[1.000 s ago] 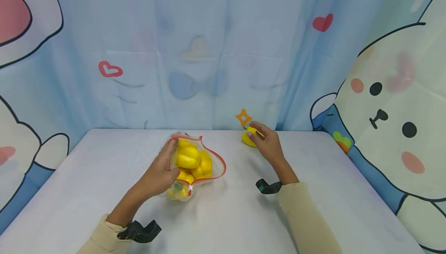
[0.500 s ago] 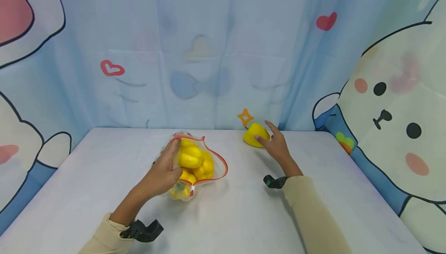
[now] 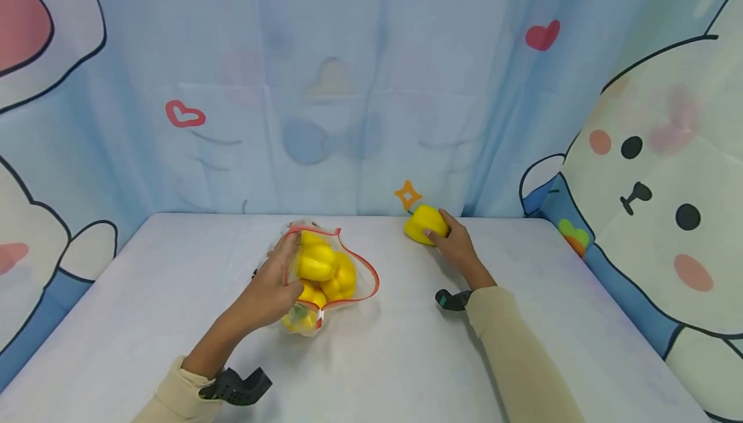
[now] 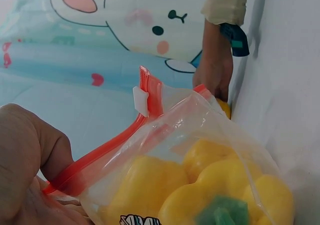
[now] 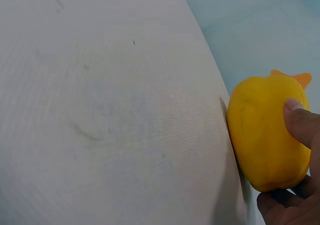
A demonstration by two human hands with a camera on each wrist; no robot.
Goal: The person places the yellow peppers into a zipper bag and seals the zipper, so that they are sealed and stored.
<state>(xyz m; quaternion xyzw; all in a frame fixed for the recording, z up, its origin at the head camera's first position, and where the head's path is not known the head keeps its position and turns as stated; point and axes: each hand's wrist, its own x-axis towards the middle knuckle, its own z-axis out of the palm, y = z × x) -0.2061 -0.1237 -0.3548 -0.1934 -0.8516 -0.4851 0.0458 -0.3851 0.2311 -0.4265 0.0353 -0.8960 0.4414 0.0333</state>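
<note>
My left hand [image 3: 271,291] grips the red-zipped edge of a clear zip bag [image 3: 364,281], thumb on the near side of its mouth. Inside the bag are several yellow bell peppers [image 3: 316,262]; one green stem [image 4: 222,212] shows through the plastic in the left wrist view. Toward the back of the table, another yellow bell pepper [image 3: 422,223] is held by my right hand [image 3: 460,247] from its right side. In the right wrist view the thumb [image 5: 300,122] presses one face of this pepper, and the other fingers curl at its lower end.
Both hands work over a white table [image 3: 383,365], with its back edge close behind the single pepper. A blue curtain [image 3: 325,42] with cartoon prints hangs behind. Black straps [image 3: 235,385] sit on both wrists.
My right hand moved from over the single pepper to its right side with fingers spread, then closed on it. The left hand and bag stay nearly still.
</note>
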